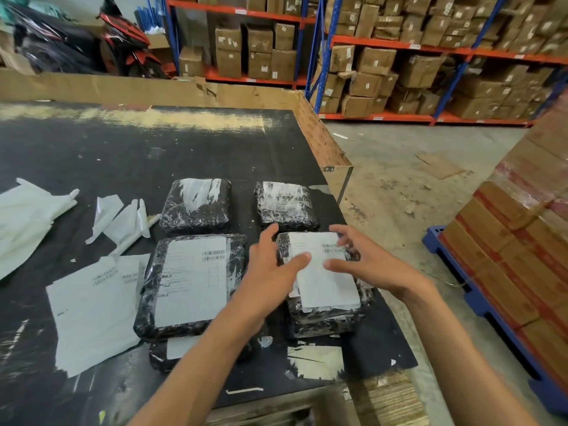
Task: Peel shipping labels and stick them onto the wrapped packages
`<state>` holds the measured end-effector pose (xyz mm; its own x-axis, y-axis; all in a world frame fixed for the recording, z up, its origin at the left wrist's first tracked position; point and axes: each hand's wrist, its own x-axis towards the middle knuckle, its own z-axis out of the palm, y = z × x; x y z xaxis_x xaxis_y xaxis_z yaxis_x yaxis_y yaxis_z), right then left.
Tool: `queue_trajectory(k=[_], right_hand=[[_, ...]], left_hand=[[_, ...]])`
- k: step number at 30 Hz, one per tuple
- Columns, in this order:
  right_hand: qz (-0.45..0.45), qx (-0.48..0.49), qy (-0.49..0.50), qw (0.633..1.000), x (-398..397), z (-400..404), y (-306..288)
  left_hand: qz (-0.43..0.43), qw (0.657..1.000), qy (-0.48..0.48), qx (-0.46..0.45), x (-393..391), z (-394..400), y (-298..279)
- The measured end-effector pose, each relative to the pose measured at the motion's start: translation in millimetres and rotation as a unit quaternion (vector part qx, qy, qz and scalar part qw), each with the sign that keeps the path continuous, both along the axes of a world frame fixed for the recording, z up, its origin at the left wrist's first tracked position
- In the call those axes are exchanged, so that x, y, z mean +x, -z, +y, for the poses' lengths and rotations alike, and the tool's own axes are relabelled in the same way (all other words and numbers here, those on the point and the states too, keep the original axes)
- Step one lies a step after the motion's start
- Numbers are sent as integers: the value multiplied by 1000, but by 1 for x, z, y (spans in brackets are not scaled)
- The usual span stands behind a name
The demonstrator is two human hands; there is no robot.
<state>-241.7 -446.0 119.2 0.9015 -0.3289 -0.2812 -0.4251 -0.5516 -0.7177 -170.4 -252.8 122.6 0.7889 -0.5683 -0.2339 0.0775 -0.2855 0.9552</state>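
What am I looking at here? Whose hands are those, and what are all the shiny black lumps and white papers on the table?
There is just one picture, taken by a camera worn on a person's head, so you look down at their own two arms.

The left hand and right hand are spread open over a white label, with fingers touching it. The label lies on a black wrapped package. Nothing is being gripped.

Next to it on the dark table is another package with a label on top. Two packages farther back, one and another, have no paper label yet.

On the left lie spare label sheets and crumpled white backing paper. Behind are shelves of cardboard boxes.
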Motion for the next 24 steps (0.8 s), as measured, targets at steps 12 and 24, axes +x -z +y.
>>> queue_trajectory(k=[12,24], right_hand=[[-166,82,-80,979,103,208,-7],[101,-42,-124,986,176,358,95]], left_hand=[[-62,964,-257,-16,103,194,34],[-138,950,-185,209,130,307,144]])
